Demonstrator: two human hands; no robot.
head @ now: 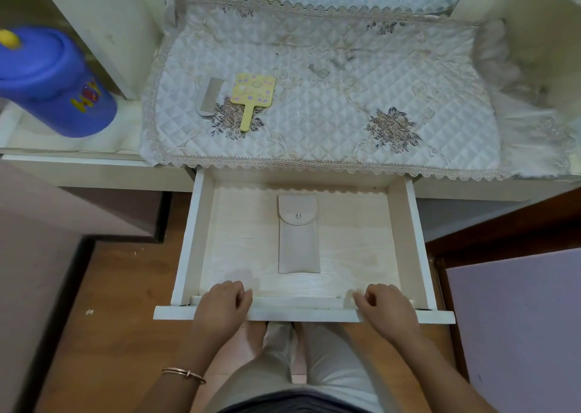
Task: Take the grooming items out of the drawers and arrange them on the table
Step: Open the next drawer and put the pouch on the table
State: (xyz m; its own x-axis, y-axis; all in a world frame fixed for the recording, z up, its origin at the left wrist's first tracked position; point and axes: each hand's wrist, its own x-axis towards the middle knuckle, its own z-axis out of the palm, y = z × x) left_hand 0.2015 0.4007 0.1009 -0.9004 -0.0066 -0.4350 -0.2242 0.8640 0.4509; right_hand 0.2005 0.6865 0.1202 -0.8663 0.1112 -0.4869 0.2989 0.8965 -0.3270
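The drawer [301, 315] is seen standing open beneath the front edge of the surface [94, 168]. Its front panel is held by both hands. The left grip [222, 302] is closed over the top edge of the panel towards its left end, with the fingers curled over the rim into the drawer. The right grip [387, 306] is closed in the same way towards the right end. A thin bracelet [184, 375] is worn on the left wrist.

A beige pouch [298, 234] with a snap-fastened flap is laid flat on the drawer floor, near the middle. It is set lengthwise from front to back, with the flap end turned towards the back. It is placed between the two grips but further in than either. It is touched by neither, and a strip of bare drawer floor is left between its near end and the front panel.

The surface is covered by a quilted cloth [330, 98] trimmed with lace. On the left part of the cloth a pale comb [210, 96] and a yellow hand mirror [252, 97] are laid just beside each other, well apart from both grips. A blue container [53, 80] is seen at the far left, off the cloth.
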